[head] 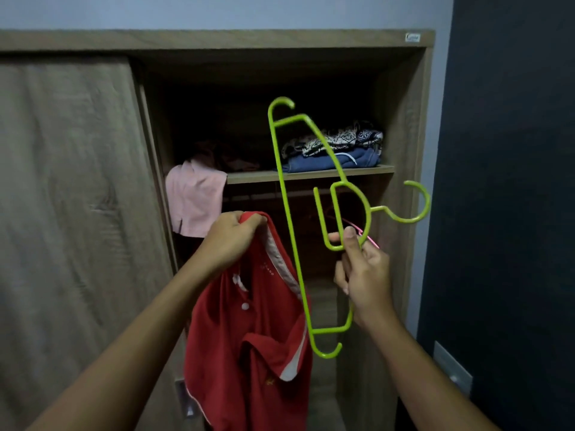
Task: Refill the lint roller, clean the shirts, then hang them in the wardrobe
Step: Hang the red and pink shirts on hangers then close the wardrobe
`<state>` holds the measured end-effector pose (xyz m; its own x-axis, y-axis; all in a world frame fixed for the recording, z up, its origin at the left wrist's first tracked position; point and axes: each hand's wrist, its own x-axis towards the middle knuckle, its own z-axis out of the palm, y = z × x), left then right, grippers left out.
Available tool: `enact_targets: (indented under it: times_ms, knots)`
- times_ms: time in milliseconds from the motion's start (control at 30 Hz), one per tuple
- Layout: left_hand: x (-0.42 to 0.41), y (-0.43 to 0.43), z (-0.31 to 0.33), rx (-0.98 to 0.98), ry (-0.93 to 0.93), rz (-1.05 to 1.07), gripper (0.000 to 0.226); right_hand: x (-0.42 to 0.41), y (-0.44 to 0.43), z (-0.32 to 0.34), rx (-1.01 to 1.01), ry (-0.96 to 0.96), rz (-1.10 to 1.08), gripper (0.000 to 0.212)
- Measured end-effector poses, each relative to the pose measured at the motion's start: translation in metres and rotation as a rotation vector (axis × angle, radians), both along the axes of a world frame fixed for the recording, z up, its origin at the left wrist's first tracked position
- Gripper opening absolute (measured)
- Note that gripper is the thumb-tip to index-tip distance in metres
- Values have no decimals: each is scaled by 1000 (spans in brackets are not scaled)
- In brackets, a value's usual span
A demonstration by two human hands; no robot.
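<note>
The wardrobe (pixel 217 38) stands open on its right half, its sliding door (pixel 68 181) covering the left. The red shirt (pixel 249 353) hangs in front of the opening, collar up. The left grip (pixel 231 234) bunches the collar's top in curled fingers. A pink garment (pixel 196 200) droops over the left end of the shelf (pixel 311 175), and folded clothes (pixel 336 150) are stacked on its right end. The green hanger (pixel 285 197) is turned on its side, long bar nearly upright beside the shirt and hook pointing right. The right grip (pixel 364 275) pinches its curved neck between thumb and fingers. A thin pink piece (pixel 371 241) shows behind the thumb.
</note>
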<state>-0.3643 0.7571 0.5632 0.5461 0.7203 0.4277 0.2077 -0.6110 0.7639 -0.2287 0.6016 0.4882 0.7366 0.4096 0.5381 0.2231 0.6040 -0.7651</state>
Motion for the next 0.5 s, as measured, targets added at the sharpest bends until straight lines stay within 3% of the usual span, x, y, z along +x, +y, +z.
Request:
enact_targets:
  times_ms: [133, 200, 367, 500]
  knots:
    - [-3, -11, 13, -138, 2, -120, 72, -14, -1, 18, 183, 32, 1, 36]
    - [-2, -20, 20, -192, 12, -193, 49, -23, 3, 25, 255, 22, -7, 34]
    - [-11, -27, 43, -231, -2, -355, 16, -15, 14, 24, 201, -290, -62, 24]
    - [-33, -15, 53, -121, -9, -425, 25, 16, 16, 15, 44, -562, -60, 17]
